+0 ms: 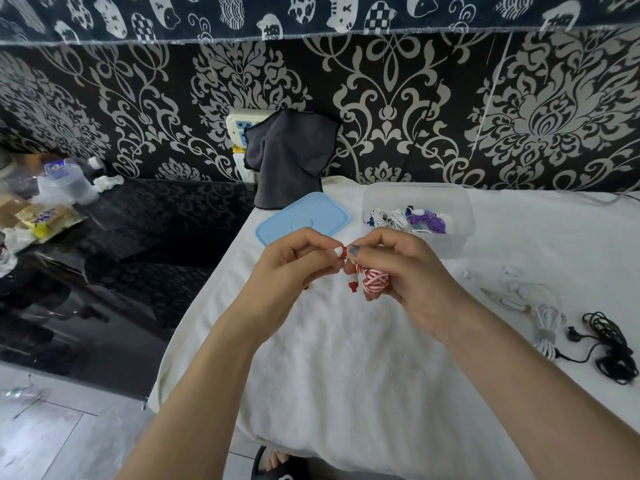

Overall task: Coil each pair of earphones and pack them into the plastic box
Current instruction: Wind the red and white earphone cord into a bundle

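Observation:
My right hand [398, 268] grips a small coil of red-and-white striped earphones [375, 280] above the white cloth. My left hand [294, 265] pinches a white and red earbud [339, 251] of the same pair, right beside the coil. Another earbud dangles below the coil. The clear plastic box [453, 244] stands behind my hands with white and purple coiled earphones [408, 220] inside. Its light blue lid [304, 218] lies flat to the left of it.
On the white cloth to the right lie a bundled white cable [549, 329], loose black earphones [609, 344] and faint white earphones [512, 282]. A dark grey cloth [287, 157] hangs at the back. A dark glass table [104, 271] with bottles and snacks stands on the left.

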Available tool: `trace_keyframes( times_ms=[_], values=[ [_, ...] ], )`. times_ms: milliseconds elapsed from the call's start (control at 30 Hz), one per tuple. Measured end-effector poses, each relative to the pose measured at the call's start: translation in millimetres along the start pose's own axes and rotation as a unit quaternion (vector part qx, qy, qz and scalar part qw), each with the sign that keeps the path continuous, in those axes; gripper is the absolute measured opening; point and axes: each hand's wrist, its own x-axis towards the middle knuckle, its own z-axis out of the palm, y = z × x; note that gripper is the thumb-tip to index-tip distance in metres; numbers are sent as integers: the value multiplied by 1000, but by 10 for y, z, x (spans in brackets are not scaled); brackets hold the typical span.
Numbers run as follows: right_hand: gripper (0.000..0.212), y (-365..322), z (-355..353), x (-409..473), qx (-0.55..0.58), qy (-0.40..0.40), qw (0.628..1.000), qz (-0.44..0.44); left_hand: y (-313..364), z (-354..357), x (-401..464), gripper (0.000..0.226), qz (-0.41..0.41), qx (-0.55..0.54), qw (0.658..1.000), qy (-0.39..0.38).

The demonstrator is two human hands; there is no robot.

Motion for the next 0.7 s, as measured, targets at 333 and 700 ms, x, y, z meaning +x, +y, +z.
trace_keyframes(
  times_ms=[333,700],
  values=[
    [9,-28,4,-3,34,7,999,5,-31,18,11,15,37,15,999,24],
    [8,-79,6,-26,56,-18,998,13,26,86,34,13,-39,-122,992,-14]
  ],
)
